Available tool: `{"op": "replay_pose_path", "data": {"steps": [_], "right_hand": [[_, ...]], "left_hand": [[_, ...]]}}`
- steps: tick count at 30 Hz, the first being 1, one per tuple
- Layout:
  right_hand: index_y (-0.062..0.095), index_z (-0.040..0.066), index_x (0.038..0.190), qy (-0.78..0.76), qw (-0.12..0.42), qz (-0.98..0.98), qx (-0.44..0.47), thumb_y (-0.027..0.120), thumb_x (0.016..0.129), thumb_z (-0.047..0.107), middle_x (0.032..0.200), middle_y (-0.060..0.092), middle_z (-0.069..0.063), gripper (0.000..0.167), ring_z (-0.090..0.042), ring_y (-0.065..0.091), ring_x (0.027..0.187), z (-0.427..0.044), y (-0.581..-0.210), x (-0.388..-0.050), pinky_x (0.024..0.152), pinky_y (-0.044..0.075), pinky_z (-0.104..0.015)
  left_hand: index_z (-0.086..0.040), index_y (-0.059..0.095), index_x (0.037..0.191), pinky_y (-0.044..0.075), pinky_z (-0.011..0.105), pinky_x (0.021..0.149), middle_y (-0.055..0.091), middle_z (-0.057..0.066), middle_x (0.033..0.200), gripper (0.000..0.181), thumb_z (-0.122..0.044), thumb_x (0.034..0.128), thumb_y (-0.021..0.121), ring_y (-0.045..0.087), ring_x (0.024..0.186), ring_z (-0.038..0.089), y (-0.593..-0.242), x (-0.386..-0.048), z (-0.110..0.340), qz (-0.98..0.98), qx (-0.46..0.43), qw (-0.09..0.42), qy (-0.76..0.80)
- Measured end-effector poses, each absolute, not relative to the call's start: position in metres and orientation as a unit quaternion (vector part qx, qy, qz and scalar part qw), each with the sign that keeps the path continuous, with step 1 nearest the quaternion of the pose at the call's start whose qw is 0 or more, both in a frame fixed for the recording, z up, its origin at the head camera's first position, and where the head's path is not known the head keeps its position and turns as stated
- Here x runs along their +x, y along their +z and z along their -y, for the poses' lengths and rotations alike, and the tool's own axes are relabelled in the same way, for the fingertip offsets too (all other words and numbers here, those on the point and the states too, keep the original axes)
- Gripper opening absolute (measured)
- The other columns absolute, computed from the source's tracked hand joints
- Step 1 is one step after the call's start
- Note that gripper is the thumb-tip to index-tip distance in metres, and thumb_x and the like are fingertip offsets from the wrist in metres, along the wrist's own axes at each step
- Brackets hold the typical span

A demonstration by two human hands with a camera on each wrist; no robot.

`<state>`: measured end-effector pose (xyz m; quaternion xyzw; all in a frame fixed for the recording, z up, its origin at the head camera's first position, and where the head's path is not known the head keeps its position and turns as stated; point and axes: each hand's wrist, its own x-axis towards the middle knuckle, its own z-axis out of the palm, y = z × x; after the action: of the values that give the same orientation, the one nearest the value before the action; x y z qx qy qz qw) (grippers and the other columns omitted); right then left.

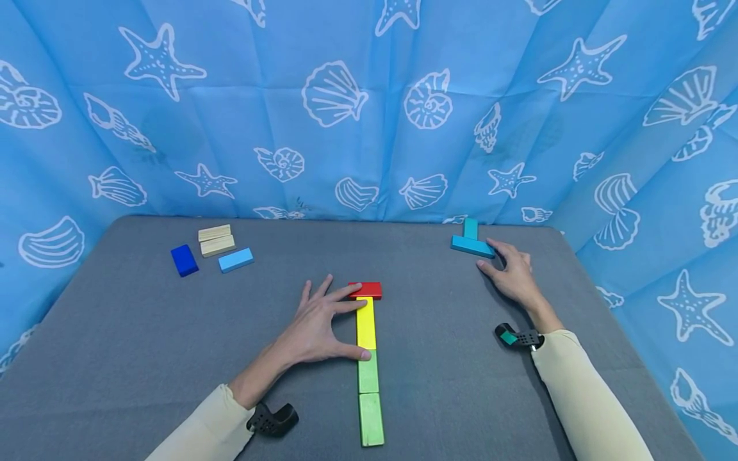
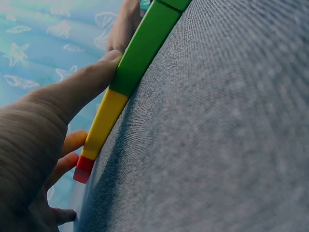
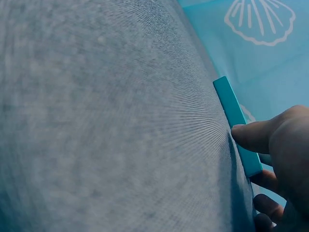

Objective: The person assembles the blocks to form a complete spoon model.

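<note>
My left hand (image 1: 314, 330) is spread beside a line of blocks, its thumb touching the near green block (image 2: 140, 53) in the left wrist view. One finger lies over the yellow block (image 1: 366, 326), another reaches the red block (image 1: 371, 291) set crosswise at the far end. A second green block (image 1: 371, 419) continues the line at the near end. At the right, my right hand (image 1: 513, 272) has thumb and forefinger around the right end of a teal block (image 1: 469, 247), pinching it. Its other fingers are partly hidden in the right wrist view.
Behind the held block stands another teal block (image 1: 471, 228). At the back left lie a dark blue block (image 1: 184, 260), a light blue block (image 1: 236, 260) and two plain wooden blocks (image 1: 217, 246). The grey table (image 1: 144, 352) meets a blue shell-patterned curtain (image 1: 259, 128).
</note>
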<state>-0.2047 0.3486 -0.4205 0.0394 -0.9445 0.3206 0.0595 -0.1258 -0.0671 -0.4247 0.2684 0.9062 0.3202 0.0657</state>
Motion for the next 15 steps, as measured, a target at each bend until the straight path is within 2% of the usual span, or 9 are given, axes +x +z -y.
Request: {"op": "replay_pose_path", "data": {"steps": [8, 15], "right_hand": [[0.044, -0.005, 0.148, 0.308, 0.069, 0.948, 0.035, 0.062, 0.102, 0.017, 0.147, 0.037, -0.036, 0.054, -0.052, 0.03, 0.125, -0.3457, -0.4209, -0.2083, 0.099, 0.023, -0.067], [0.062, -0.008, 0.127, 0.308, 0.112, 0.944, 0.041, 0.067, 0.098, 0.008, 0.115, 0.054, -0.028, 0.034, -0.041, 0.043, 0.102, -0.3423, -0.4216, -0.2107, 0.08, 0.029, -0.05]], "left_hand": [[-0.022, 0.062, 0.142, -0.007, 0.073, 0.113, 0.037, -0.005, 0.161, 0.085, -0.066, 0.0712, 0.082, 0.01, 0.152, 0.046, -0.4258, -0.1263, 0.0676, -0.905, 0.271, 0.066, 0.323], [-0.023, 0.062, 0.142, -0.007, 0.073, 0.113, 0.038, -0.006, 0.161, 0.085, -0.067, 0.0711, 0.082, 0.01, 0.152, 0.046, -0.4263, -0.1262, 0.0678, -0.904, 0.273, 0.065, 0.322]]}}
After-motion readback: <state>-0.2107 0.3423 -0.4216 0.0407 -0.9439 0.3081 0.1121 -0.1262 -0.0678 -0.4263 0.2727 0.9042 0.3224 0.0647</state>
